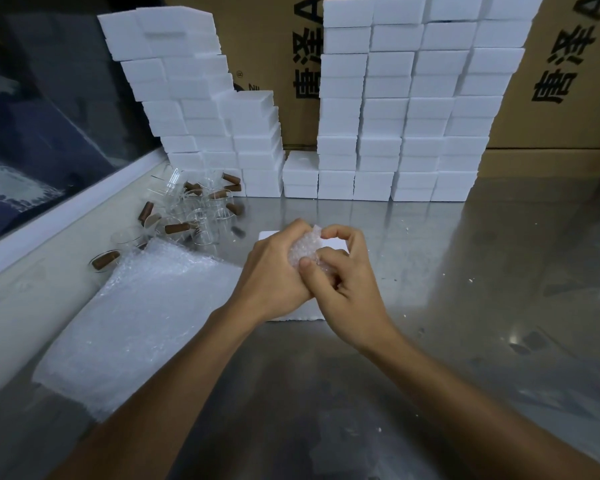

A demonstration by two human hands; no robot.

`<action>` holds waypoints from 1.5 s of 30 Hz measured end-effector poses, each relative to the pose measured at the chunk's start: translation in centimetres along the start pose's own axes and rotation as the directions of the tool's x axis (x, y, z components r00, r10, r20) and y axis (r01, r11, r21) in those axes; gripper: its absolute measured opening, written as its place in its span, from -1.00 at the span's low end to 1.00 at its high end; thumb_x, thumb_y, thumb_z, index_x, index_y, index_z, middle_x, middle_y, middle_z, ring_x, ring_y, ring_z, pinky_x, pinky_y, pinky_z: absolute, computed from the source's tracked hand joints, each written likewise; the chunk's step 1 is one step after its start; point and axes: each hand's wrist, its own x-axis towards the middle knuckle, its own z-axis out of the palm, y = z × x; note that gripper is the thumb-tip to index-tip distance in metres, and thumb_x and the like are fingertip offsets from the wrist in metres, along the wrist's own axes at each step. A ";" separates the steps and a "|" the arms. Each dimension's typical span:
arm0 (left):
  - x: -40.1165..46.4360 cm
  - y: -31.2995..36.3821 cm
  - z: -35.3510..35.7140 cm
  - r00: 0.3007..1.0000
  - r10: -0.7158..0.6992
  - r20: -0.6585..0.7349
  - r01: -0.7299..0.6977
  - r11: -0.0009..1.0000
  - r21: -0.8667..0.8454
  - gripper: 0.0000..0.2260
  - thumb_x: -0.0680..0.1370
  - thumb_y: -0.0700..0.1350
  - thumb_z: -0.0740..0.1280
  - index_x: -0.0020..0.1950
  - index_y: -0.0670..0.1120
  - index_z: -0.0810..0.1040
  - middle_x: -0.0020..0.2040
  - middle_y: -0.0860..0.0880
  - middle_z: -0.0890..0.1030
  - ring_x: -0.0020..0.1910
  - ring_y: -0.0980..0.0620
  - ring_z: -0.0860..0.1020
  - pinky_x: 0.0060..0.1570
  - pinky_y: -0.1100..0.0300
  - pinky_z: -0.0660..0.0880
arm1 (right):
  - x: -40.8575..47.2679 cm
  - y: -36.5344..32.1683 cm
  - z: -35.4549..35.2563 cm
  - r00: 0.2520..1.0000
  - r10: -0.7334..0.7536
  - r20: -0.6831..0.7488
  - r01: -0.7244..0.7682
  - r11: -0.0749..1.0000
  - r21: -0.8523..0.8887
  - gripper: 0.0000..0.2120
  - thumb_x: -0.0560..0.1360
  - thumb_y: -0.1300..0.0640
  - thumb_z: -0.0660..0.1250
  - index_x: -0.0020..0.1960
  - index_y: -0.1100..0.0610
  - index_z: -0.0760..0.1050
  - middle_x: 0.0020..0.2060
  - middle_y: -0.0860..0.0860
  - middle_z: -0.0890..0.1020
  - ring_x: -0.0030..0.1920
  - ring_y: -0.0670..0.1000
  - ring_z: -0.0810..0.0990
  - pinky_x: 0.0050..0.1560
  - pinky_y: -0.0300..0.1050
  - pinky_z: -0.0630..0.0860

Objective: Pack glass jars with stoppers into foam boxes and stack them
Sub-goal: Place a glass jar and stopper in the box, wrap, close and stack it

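- Both hands meet over a flat white foam box point(333, 244) on the steel desk point(465, 271), working a small clear bubble-wrap bundle point(303, 249) between them.
- The left hand point(272, 268) cups the bundle from its side; the right hand point(340, 271) pinches the wrap with thumb and curled fingers. Each grip is closed on the bundle.
- Whether a jar sits inside the wrap cannot be seen, though the task suggests it.
- Loose clear glass jars with brown cork stoppers point(194, 209) lie heaped well to the left, beside a sheet of bubble wrap point(146, 306).
- Glass this thin looks light, slick and breakable; it is best held round the body, not by the cork.
- Stacks of white foam boxes point(406, 116) line the back before brown cartons point(568, 64).
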 end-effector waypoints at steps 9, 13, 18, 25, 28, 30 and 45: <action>0.1 -0.4 0.1 0.996 -0.068 -0.059 0.067 0.997 -0.025 -0.59 0.24 0.22 0.47 -0.15 0.08 0.34 -0.31 0.15 0.51 -0.36 0.05 0.45 -0.38 -0.04 0.49 | 0.0 -0.1 0.8 0.991 0.087 -0.106 -0.074 0.991 0.114 -0.85 0.47 0.01 0.37 -0.07 0.09 0.59 -0.25 -0.14 0.62 -0.24 -0.13 0.57 -0.28 -0.34 0.39; 0.0 -0.4 0.0 0.997 -0.069 -0.020 0.068 0.997 -0.044 -0.54 0.21 0.18 0.46 -0.02 0.15 0.33 -0.23 0.04 0.60 -0.26 -0.08 0.59 -0.30 -0.09 0.56 | 0.2 0.1 0.7 1.000 0.021 0.005 -0.021 0.997 0.072 -0.72 0.53 0.06 0.28 -0.32 0.14 0.43 -0.48 -0.13 0.35 -0.41 -0.10 0.33 -0.34 -0.26 0.22; -0.3 -0.7 0.3 0.999 -0.034 0.005 0.035 0.998 -0.060 -0.62 0.25 0.09 0.47 -0.06 0.12 0.38 -0.28 0.06 0.59 -0.31 0.01 0.56 -0.35 0.00 0.55 | 1.1 0.2 0.2 0.986 0.017 0.166 -0.026 0.998 0.049 -0.67 0.52 0.07 0.24 -0.36 0.23 0.42 -0.49 -0.04 0.33 -0.43 -0.11 0.28 -0.37 -0.12 0.22; -0.2 -0.4 0.9 0.998 -0.026 0.050 0.030 0.997 -0.072 -0.72 0.22 0.05 0.36 -0.12 0.10 0.41 -0.26 0.12 0.58 -0.35 0.10 0.52 -0.39 0.10 0.51 | 1.8 0.6 -0.3 0.975 0.056 0.216 -0.059 0.998 0.005 -0.55 0.54 -0.02 0.17 -0.44 0.20 0.33 -0.54 0.05 0.32 -0.46 -0.08 0.30 -0.38 -0.12 0.22; -0.3 -0.5 1.4 0.997 -0.050 0.058 0.056 0.993 -0.106 -0.71 0.19 0.08 0.33 -0.14 0.06 0.42 -0.31 0.09 0.56 -0.37 0.12 0.46 -0.37 0.07 0.49 | 1.8 0.7 -0.4 0.970 0.083 0.227 -0.071 0.996 -0.060 -0.53 0.54 -0.06 0.14 -0.46 0.18 0.31 -0.52 0.16 0.36 -0.46 -0.08 0.30 -0.37 -0.12 0.23; -0.4 -0.7 1.5 0.996 -0.053 0.070 0.061 0.991 -0.119 -0.70 0.18 0.10 0.33 -0.15 0.05 0.43 -0.35 0.11 0.55 -0.37 0.12 0.43 -0.38 0.11 0.47 | 1.8 0.8 -0.7 0.962 0.087 0.257 -0.073 0.995 -0.063 -0.53 0.54 -0.06 0.14 -0.45 0.17 0.31 -0.52 0.12 0.34 -0.46 -0.09 0.30 -0.36 -0.12 0.23; -0.2 0.1 -0.2 0.818 -0.447 0.363 0.570 0.541 -0.619 -0.61 0.38 0.15 0.43 0.08 -0.07 0.62 -0.12 -0.12 0.64 -0.28 -0.01 0.58 -0.49 0.22 0.37 | 1.3 2.2 -2.6 0.969 -0.017 0.245 0.054 0.988 -0.145 -0.46 0.28 0.01 0.59 0.20 -0.01 0.48 0.01 -0.15 0.60 0.01 -0.13 0.59 -0.05 -0.24 0.57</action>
